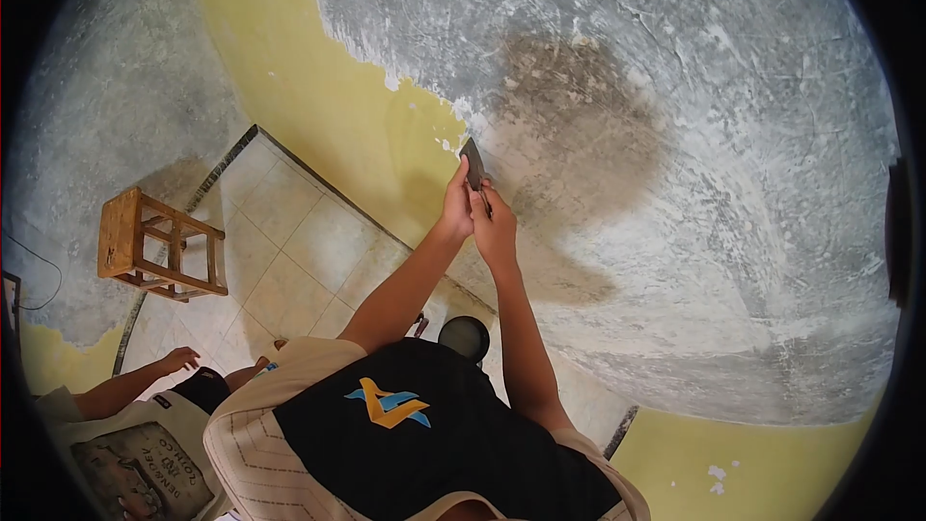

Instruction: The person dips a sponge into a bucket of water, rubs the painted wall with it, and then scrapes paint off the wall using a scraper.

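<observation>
Both my hands are on a dark scraper (pixel 472 162), its tip against the wall at the ragged border between yellow paint (pixel 386 135) and bare grey plaster (pixel 424 19). My right hand (pixel 495 225) is closed round its lower end, where the handle is mostly hidden by the fingers. Close beside it, my left hand (pixel 457 206) grips the scraper too, a finger or thumb lying up along the blade. Small white chipped spots mark the paint near the tip. A brown patch (pixel 569 125) stains the grey wall to the right.
A wooden stool (pixel 159 243) stands on the tiled floor (pixel 280 260) at left. Another person's hand (pixel 177 360) shows at lower left, close to my left side. A dark round container (pixel 464 338) sits on the floor below my arms.
</observation>
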### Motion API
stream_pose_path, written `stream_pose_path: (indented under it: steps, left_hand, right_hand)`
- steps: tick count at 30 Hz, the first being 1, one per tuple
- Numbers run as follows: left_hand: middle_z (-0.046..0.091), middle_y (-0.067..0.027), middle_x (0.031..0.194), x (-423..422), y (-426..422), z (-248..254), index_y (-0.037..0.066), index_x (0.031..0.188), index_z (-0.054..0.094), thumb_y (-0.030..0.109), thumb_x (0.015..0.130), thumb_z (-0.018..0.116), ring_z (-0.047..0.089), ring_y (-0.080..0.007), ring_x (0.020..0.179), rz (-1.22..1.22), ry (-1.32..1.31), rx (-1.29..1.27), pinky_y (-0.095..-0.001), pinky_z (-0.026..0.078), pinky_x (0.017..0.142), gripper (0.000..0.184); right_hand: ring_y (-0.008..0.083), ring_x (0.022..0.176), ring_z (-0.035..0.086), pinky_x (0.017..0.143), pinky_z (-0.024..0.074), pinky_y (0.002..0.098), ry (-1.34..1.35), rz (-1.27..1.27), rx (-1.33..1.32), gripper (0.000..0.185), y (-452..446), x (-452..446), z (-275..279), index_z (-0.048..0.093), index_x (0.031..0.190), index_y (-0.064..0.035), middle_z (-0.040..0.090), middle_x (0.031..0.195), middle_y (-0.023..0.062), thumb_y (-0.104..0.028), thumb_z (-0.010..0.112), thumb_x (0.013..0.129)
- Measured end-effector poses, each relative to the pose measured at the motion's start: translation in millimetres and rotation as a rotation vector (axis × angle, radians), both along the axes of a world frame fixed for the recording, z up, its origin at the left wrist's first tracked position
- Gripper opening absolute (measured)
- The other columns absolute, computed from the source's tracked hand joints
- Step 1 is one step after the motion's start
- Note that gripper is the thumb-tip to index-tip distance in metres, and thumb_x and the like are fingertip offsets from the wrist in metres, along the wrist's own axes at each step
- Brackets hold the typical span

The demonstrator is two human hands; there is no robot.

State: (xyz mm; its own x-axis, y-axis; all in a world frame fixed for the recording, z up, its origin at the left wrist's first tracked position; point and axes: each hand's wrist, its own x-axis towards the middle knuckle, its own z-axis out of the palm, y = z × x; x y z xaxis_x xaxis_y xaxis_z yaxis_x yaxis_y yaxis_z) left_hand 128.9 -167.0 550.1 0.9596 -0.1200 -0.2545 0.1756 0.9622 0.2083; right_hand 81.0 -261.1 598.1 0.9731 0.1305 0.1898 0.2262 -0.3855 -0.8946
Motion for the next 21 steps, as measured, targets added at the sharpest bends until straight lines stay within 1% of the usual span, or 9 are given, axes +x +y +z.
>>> stream_pose_path:
  steps: [3, 5, 8, 12, 14, 15, 18, 19, 21]
  left_hand:
    - [0.06, -0.0033, 0.07, -6, -1, 6, 0.013, 0.084, 0.059, 0.062, 0.097, 0.061, 0.05, -0.0142, 0.043, -0.023, 0.048, 0.058, -0.028, 0.034, 0.034, 0.05]
    - [0.06, -0.0033, 0.069, -7, -2, 14, 0.013, 0.082, 0.06, 0.062, 0.097, 0.061, 0.049, -0.0143, 0.043, 0.013, 0.076, 0.08, -0.0281, 0.033, 0.033, 0.051]
    - [0.06, -0.0033, 0.068, -2, 2, 11, 0.013, 0.081, 0.06, 0.062, 0.097, 0.061, 0.049, -0.0144, 0.042, 0.058, 0.091, 0.089, -0.0282, 0.033, 0.033, 0.051]
    - [0.06, -0.0028, 0.066, -4, -1, 14, 0.013, 0.082, 0.061, 0.063, 0.096, 0.061, 0.049, -0.0142, 0.042, 0.097, 0.086, 0.118, -0.0281, 0.032, 0.033, 0.052]
    - [0.059, -0.002, 0.065, -14, -1, 20, 0.013, 0.081, 0.06, 0.063, 0.097, 0.06, 0.049, -0.0139, 0.042, 0.026, 0.073, 0.116, -0.0278, 0.031, 0.033, 0.052]
    - [0.058, -0.0012, 0.063, -14, 0, 21, 0.013, 0.081, 0.06, 0.064, 0.097, 0.059, 0.048, -0.0136, 0.042, -0.041, 0.055, 0.109, -0.0275, 0.031, 0.033, 0.053]
    - [0.055, -0.0004, 0.06, -10, 1, 22, 0.012, 0.079, 0.059, 0.066, 0.096, 0.058, 0.046, -0.0133, 0.041, -0.012, 0.041, 0.112, -0.0269, 0.029, 0.034, 0.057]
    - [0.055, -0.0004, 0.06, -5, 5, 15, 0.012, 0.079, 0.059, 0.066, 0.096, 0.058, 0.046, -0.0133, 0.041, -0.01, 0.042, 0.11, -0.0269, 0.029, 0.034, 0.057]
    - [0.061, -0.0029, 0.074, 1, 11, 9, 0.011, 0.084, 0.059, 0.066, 0.094, 0.062, 0.059, -0.0172, 0.058, 0.024, -0.024, 0.114, -0.0329, 0.049, 0.05, 0.056]
  right_hand:
    - [0.0389, 0.106, 0.071, 0.091, 0.0536, 0.0381, 0.024, 0.016, 0.001, 0.04, 1, -7, 10, 0.064, 0.13, 0.004, 0.071, 0.116, 0.0262, -0.023, 0.063, 0.101]
    - [0.0111, 0.07, 0.058, 0.068, 0.0481, 0.028, 0.012, 0.039, 0.043, 0.038, -2, -8, 13, 0.065, 0.129, 0.0042, 0.066, 0.08, 0.0071, -0.023, 0.061, 0.103]
    - [0.0109, 0.069, 0.057, 0.066, 0.0471, 0.0279, -0.086, -0.006, 0.009, 0.035, 3, 5, -16, 0.067, 0.124, 0.004, 0.064, 0.077, 0.0058, -0.023, 0.061, 0.103]
    - [0.0104, 0.068, 0.056, 0.065, 0.0462, 0.0279, -0.073, -0.058, 0.015, 0.035, 4, -8, -1, 0.068, 0.123, 0.0039, 0.062, 0.075, 0.0046, -0.024, 0.061, 0.103]
    - [0.0101, 0.067, 0.055, 0.064, 0.0453, 0.0277, 0.001, 0.049, 0.042, 0.039, -1, -10, 16, 0.066, 0.129, 0.0039, 0.061, 0.073, 0.0039, -0.025, 0.062, 0.103]
    - [0.0101, 0.067, 0.055, 0.064, 0.0453, 0.0277, -0.004, 0.049, 0.045, 0.039, -4, -7, 12, 0.066, 0.129, 0.0039, 0.061, 0.073, 0.0039, -0.025, 0.062, 0.103]
    - [0.0097, 0.068, 0.055, 0.065, 0.046, 0.0273, 0.036, 0.022, 0.045, 0.042, -7, 6, 1, 0.064, 0.132, 0.0041, 0.062, 0.074, 0.0045, -0.025, 0.063, 0.103]
    - [0.0096, 0.068, 0.056, 0.065, 0.0466, 0.0271, -0.038, 0.029, 0.025, 0.042, -3, 11, 1, 0.064, 0.132, 0.0042, 0.063, 0.075, 0.0046, -0.026, 0.063, 0.103]
    - [0.0095, 0.069, 0.056, 0.066, 0.0472, 0.0269, -0.104, 0.025, 0.001, 0.042, -2, 10, 2, 0.064, 0.132, 0.0043, 0.064, 0.076, 0.0047, -0.026, 0.064, 0.102]
